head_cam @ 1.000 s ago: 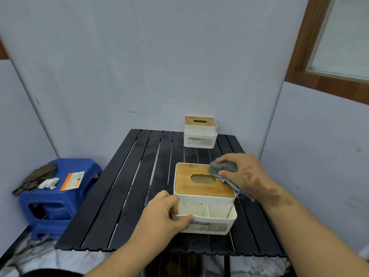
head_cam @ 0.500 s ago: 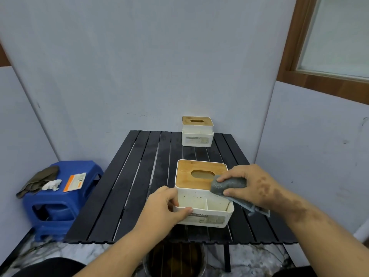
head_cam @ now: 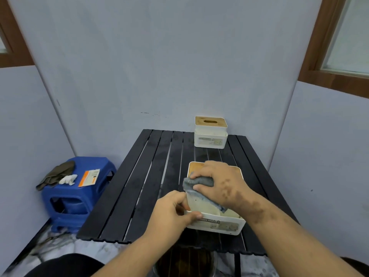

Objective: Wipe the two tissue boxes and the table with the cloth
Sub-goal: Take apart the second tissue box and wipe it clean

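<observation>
The near tissue box (head_cam: 214, 208) stands on the black slatted table (head_cam: 139, 186) close to its front edge, white-walled with a bamboo lid and a label on its front face. The right hand (head_cam: 217, 182) lies over the lid, its grip pinching a bunched grey cloth (head_cam: 197, 181) between thumb and curled fingers; the wad sits at the lid's left edge, and a loose tail of cloth trails down and to the right across the box's front tray. The left hand (head_cam: 172, 213) is at the box's front-left corner, its grip closed on the rim of the tray, thumb over the front lip and fingers against the left wall, which looks like a bracing hold.

The relation that matters next: the cloth is already touching the box, at the left end of the lid, so the unwiped run appears to lie to the right along the lid and downward onto the front and side walls. The right hand is the one placed to make that stroke, while the left hand keeps the box from sliding.

The far tissue box (head_cam: 210, 132) stands at the table's back edge against the wall, well apart from the near tissue box and from both hands; it and the bare slats remain to be judged as later work. Reaching it would mean stretching straight past the near box.
</observation>
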A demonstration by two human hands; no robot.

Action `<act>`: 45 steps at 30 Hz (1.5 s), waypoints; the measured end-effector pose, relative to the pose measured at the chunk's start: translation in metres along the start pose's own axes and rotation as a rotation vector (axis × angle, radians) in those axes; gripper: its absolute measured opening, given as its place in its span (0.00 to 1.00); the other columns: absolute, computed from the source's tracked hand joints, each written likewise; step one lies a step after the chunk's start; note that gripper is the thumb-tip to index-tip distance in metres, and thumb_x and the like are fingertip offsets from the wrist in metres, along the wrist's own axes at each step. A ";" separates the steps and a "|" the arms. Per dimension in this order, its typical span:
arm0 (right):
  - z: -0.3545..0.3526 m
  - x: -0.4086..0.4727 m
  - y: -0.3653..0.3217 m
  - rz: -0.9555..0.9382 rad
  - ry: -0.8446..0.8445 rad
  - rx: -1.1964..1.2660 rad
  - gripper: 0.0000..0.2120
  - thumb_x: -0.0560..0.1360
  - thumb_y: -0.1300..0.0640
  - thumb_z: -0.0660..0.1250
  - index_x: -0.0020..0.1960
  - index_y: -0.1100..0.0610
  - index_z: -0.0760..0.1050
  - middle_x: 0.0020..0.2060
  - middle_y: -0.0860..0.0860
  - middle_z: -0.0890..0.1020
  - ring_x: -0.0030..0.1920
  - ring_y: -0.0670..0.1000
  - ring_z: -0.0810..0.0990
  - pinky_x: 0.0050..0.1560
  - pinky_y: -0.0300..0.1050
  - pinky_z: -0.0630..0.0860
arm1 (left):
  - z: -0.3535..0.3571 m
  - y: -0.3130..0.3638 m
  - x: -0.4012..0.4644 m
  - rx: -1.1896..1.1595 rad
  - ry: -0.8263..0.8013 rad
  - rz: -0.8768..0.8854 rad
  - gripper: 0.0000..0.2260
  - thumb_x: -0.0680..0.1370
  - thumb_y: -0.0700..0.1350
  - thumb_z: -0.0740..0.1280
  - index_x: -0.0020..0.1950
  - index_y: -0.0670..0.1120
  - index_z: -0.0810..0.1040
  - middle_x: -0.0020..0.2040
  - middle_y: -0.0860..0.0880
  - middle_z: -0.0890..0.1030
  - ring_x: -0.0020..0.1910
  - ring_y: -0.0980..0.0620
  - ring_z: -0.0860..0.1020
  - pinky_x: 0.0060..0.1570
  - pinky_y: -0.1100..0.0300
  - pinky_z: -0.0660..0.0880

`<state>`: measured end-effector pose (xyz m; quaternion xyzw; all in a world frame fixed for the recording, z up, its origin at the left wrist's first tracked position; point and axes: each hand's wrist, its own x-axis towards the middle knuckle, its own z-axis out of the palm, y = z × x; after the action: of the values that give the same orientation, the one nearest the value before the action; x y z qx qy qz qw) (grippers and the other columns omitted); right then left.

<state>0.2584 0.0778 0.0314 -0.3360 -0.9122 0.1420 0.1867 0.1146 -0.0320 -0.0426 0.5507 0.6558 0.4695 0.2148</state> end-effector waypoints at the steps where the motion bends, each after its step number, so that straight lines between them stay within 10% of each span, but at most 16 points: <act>1: 0.002 0.006 -0.002 -0.004 -0.007 -0.032 0.12 0.76 0.46 0.70 0.58 0.40 0.81 0.46 0.40 0.75 0.54 0.47 0.76 0.57 0.45 0.74 | 0.000 -0.001 0.001 0.001 0.002 0.004 0.18 0.65 0.47 0.83 0.33 0.48 0.73 0.38 0.59 0.77 0.34 0.61 0.74 0.37 0.66 0.71; 14: 0.018 0.044 0.005 0.249 0.168 -0.160 0.16 0.80 0.44 0.63 0.67 0.44 0.74 0.58 0.48 0.78 0.57 0.51 0.73 0.59 0.48 0.74 | 0.000 -0.006 0.005 0.113 0.004 0.036 0.22 0.65 0.57 0.80 0.33 0.48 0.69 0.41 0.54 0.74 0.39 0.57 0.75 0.37 0.65 0.71; 45: -0.066 -0.035 0.029 0.157 -0.291 -0.182 0.13 0.76 0.50 0.71 0.59 0.38 0.81 0.47 0.41 0.73 0.52 0.47 0.74 0.57 0.46 0.75 | 0.002 -0.005 0.004 0.139 0.014 0.026 0.24 0.63 0.61 0.79 0.32 0.47 0.69 0.40 0.53 0.74 0.40 0.52 0.77 0.39 0.54 0.79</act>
<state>0.3281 0.0849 0.0703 -0.3974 -0.9097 0.1200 0.0099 0.1124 -0.0273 -0.0466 0.5694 0.6811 0.4295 0.1653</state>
